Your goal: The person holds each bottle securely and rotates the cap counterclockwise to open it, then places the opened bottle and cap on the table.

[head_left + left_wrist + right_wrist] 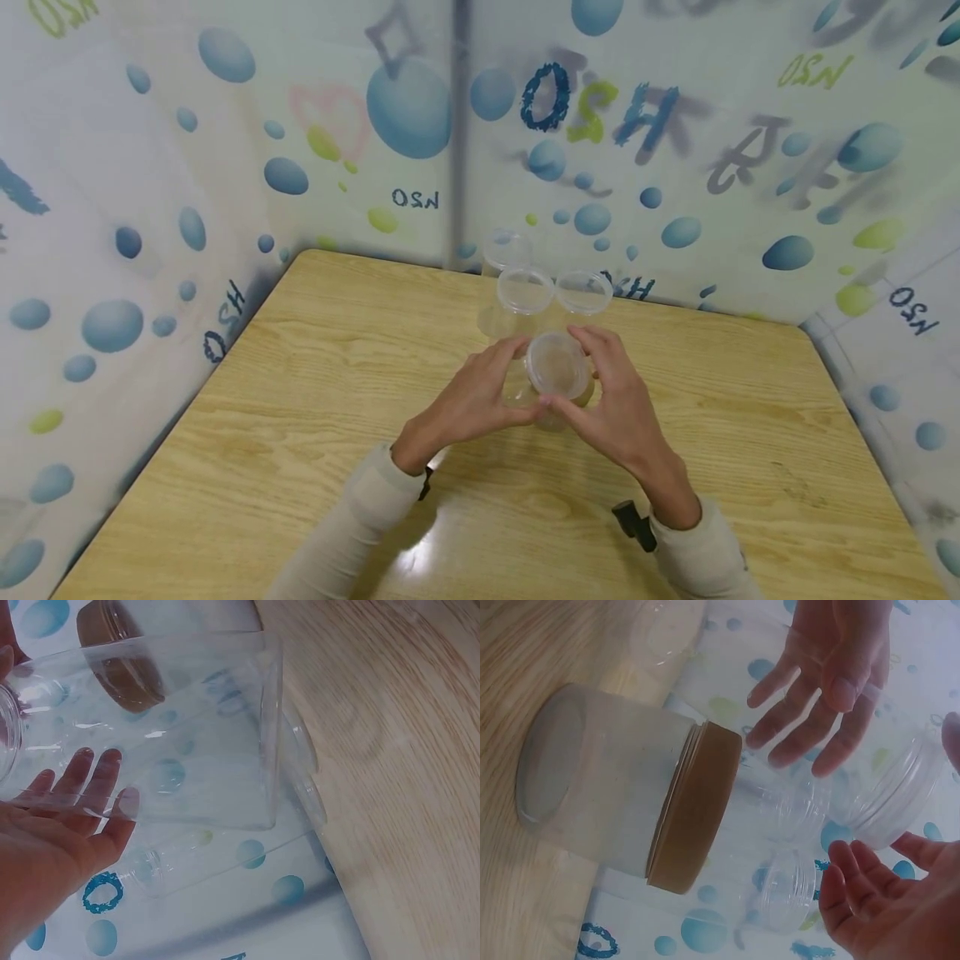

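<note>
- Left hand (476,396): at 8 o'clock of the translucent lid (558,367), fingers and thumb curved round the held jar (210,727).
- Right hand (618,408): pinching the translucent lid, fingertips at its 1 o'clock, thumb at its 6 o'clock.
- Held jar: clear, between the 2 hands.
- Brown-lidded jar (607,780): standing on the table (300,400), mostly hidden at the lid's 4 o'clock in the head view.
- 3 clear jars (525,311): grouped at the hands' 12 o'clock, near the patterned wall (408,108).

The head view is bright, with 1 white glare patch on the table (285,417); the 2 wrist views look dimmer, pale glints streaking the clear jar (210,761).
</note>
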Tool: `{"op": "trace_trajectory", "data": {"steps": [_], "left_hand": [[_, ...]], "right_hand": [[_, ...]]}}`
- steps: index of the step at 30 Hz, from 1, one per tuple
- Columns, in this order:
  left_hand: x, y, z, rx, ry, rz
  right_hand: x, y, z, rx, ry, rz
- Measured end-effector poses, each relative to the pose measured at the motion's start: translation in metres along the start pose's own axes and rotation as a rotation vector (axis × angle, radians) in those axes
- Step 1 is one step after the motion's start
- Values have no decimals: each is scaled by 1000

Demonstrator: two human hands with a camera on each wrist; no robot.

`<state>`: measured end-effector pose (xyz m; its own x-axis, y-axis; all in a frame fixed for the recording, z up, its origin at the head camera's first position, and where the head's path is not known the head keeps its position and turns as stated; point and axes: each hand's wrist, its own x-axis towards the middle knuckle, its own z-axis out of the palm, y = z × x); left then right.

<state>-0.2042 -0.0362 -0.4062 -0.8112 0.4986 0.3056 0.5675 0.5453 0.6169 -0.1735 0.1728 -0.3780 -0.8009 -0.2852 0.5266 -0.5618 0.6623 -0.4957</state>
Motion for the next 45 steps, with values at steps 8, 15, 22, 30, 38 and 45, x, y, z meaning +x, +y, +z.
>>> {"op": "trace_trajectory", "data": {"steps": [8,15,22,30,38,45], "left_hand": [[0,2,0,-44,-5,-15],[1,0,-1,-86,-3,-5],[0,-1,-1,-115,0,9],[-2,-3,0,-126,-3,20],[-2,-2,0,-126,-2,0],[-2,7,2,-23,19,-37]], "right_hand": [[0,-1,2,54,51,-24],[1,0,2,102,25,-46],[1,1,0,122,-14,-66],[0,-2,-4,167,-131,-13],[-1,-2,-2,144,-118,-1],[-3,-4,8,-98,30,-15]]}}
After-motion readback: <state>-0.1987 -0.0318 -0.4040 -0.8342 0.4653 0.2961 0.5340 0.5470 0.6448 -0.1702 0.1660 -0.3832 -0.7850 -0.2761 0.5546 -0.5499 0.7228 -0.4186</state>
